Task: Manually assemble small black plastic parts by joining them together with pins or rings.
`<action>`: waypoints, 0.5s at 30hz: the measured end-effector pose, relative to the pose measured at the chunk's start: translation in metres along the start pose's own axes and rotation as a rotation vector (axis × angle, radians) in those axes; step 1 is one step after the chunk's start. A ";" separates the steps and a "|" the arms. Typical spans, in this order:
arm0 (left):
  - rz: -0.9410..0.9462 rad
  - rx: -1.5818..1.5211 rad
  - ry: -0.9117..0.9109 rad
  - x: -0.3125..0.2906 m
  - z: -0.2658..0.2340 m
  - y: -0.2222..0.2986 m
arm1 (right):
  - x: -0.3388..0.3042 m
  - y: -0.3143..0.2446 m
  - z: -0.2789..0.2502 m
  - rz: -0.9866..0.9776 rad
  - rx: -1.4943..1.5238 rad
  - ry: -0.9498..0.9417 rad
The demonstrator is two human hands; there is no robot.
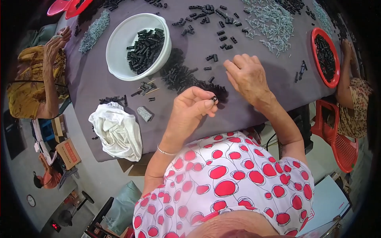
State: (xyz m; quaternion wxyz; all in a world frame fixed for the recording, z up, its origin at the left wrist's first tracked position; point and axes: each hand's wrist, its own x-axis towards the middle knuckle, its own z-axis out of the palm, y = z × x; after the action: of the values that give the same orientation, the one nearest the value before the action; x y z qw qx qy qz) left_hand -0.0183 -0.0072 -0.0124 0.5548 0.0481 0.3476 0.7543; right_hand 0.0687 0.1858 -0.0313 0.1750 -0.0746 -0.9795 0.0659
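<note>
My left hand [194, 107] pinches a small black cylindrical part [214, 98] between thumb and forefinger, its round end showing. To its right and a little farther off, my right hand [248, 77] is closed over the table, fingers curled down; whatever they hold, if anything, is hidden. Just beyond my left hand lies a dark pile of small black parts [178, 79]. Several short black tubular pieces [212, 58] lie loose near my right hand. A white bowl [112, 51] at the far left holds many black pieces [146, 49].
A white cloth [117, 131] and a grey roll [145, 114] lie at the table's left. Small springs [274, 27] are heaped at the far right. A red tray [337, 67] holds black parts. Other people sit left [37, 79] and right [353, 103], near a red chair [344, 152].
</note>
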 end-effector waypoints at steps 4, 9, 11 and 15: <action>-0.001 0.033 0.039 0.000 0.000 -0.001 | 0.002 -0.002 0.004 -0.020 -0.010 -0.027; 0.021 0.078 0.105 0.001 0.002 -0.004 | 0.001 -0.002 -0.015 0.333 1.009 -0.037; 0.041 0.012 0.112 0.003 0.002 -0.004 | -0.005 -0.007 -0.023 0.440 1.217 -0.097; 0.103 0.123 0.150 0.002 0.010 -0.004 | -0.011 -0.024 -0.040 0.564 1.520 -0.084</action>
State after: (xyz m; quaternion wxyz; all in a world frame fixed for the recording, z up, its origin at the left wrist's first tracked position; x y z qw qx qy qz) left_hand -0.0112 -0.0008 -0.0081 0.4838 0.0432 0.4311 0.7604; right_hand 0.0902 0.1647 0.0060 0.1177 -0.1767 -0.6173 0.7575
